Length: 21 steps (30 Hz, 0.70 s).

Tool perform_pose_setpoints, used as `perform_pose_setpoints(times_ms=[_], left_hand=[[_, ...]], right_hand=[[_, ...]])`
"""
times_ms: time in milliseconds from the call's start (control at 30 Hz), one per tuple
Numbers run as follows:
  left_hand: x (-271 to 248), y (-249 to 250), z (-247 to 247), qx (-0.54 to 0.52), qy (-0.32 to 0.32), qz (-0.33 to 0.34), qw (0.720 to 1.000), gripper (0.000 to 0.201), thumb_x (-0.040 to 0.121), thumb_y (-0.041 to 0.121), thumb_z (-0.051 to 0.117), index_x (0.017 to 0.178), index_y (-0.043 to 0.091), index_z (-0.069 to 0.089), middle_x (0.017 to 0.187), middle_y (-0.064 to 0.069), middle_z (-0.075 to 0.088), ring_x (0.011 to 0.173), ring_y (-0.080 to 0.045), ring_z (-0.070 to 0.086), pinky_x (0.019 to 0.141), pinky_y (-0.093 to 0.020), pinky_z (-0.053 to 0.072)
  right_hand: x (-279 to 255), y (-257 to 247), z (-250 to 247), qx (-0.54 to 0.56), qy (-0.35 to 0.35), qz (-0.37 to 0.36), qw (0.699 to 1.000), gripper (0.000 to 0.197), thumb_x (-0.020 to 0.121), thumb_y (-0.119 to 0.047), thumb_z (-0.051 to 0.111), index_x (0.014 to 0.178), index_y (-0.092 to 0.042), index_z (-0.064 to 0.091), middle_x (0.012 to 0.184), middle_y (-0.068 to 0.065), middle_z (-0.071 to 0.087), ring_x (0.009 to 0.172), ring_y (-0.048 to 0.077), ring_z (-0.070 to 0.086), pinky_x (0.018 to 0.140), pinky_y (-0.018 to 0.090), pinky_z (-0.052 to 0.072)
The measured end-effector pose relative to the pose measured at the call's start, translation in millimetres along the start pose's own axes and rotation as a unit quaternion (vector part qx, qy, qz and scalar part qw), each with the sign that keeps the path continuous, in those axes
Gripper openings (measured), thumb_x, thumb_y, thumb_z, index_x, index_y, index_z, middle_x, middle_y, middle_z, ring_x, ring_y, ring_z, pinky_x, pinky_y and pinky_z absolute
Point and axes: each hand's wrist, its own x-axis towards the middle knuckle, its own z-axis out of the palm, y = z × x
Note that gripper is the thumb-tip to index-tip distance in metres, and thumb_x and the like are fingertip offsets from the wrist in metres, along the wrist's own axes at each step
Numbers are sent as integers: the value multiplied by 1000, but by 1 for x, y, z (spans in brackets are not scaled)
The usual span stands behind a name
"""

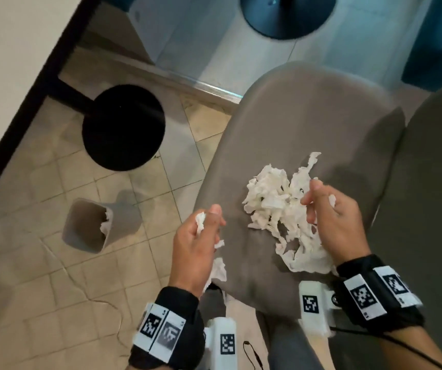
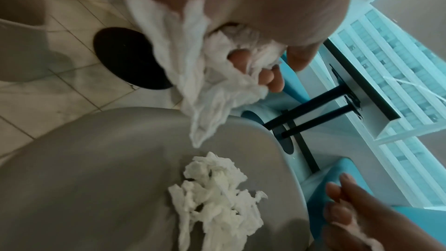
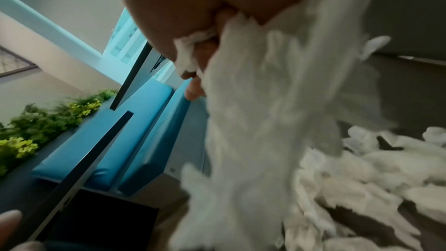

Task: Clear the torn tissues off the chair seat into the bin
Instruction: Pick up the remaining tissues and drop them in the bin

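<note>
The left hand is clenched around a wad of tissue, held over the left edge of the chair seat; in the left wrist view the fingers curl into the paper and a long strip hangs down from the fist toward the seat. A further scrap shows below this hand at the seat's left edge; whether it hangs from the hand or lies on the seat cannot be told. The right hand is over the pile, its fingers curled and pinching tissue; the right wrist view shows a wide, blurred strip trailing from the fingers down to the heap. The pile of torn tissues lies on the seat toward its near right part, with loose ends reaching the near edge. The bin stands on the tiled floor to the left of the chair, well apart from it, with some white tissue already showing at its inner right wall. A round black table base sits on the floor beyond the bin. Both wrists carry black bands with printed markers.
</note>
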Motion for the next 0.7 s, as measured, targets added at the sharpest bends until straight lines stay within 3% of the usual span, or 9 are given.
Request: perform_pose_setpoints(times_ms=[67,133,200,267,367,467,567,633,700], left_hand=[[-14,-11,-23,-27,-8,-7,1000,32,95,36,59,83,7,61,67,5,50,63,-10,48,62,-22,42],[-24,-23,-49,-43,-13,-29,999,13,87,22,55,92,13,64,71,9,53,64,-11,48,62,-26,42],[-32,-39,-74,-53,-15,-58,997,31,85,6,50,104,25,65,83,7,54,66,-12,49,61,-29,44],[-40,-57,-105,-56,4,-74,996,53,84,-10,48,108,35,63,102,4,56,81,-11,55,71,-26,47],[-48,-83,-150,-45,42,-69,996,73,75,-24,40,107,38,61,122,13,50,105,12,51,84,-4,41],[-53,-114,-203,-43,96,-74,992,76,72,-27,40,105,39,60,124,18,46,109,22,43,87,2,36],[-56,-153,-265,-82,170,-85,978,70,79,-25,43,105,37,61,122,6,51,99,14,53,75,-1,44],[-58,-183,-308,-116,216,-102,964,63,87,-19,46,106,39,60,119,-2,55,94,0,60,65,-3,48],[-61,-215,-352,-162,248,-123,947,59,92,-12,47,109,43,57,118,-7,59,96,-13,63,64,-10,53]], right_hand=[[-9,-5,17,-29,-20,-12,999,53,94,-57,47,68,-13,58,52,-2,49,50,14,44,57,33,40],[-19,-10,39,-69,-57,-30,996,46,94,-50,52,68,-12,53,55,-7,50,55,14,45,61,32,40],[-30,-13,64,-80,-119,-31,989,28,92,-33,59,71,-15,53,59,-12,53,58,13,43,61,30,37],[-45,-18,98,-74,-199,-23,977,10,87,-14,60,79,-20,56,69,-12,55,54,7,41,56,26,35],[-65,-23,148,-131,-300,-45,944,37,81,10,52,99,-22,57,87,-3,51,57,-1,43,56,17,36],[-87,-15,208,-212,-336,-86,914,58,72,17,47,98,-34,57,103,6,51,83,12,52,73,25,40],[-113,-5,277,-243,-324,-90,910,55,66,18,44,83,-31,59,95,10,53,82,22,54,72,32,43],[-135,-2,324,-253,-324,-93,907,52,70,21,42,76,-27,58,88,8,56,75,11,55,68,24,44],[-160,-1,369,-268,-337,-99,897,41,73,12,43,75,-26,57,87,10,58,71,4,55,62,15,44]])
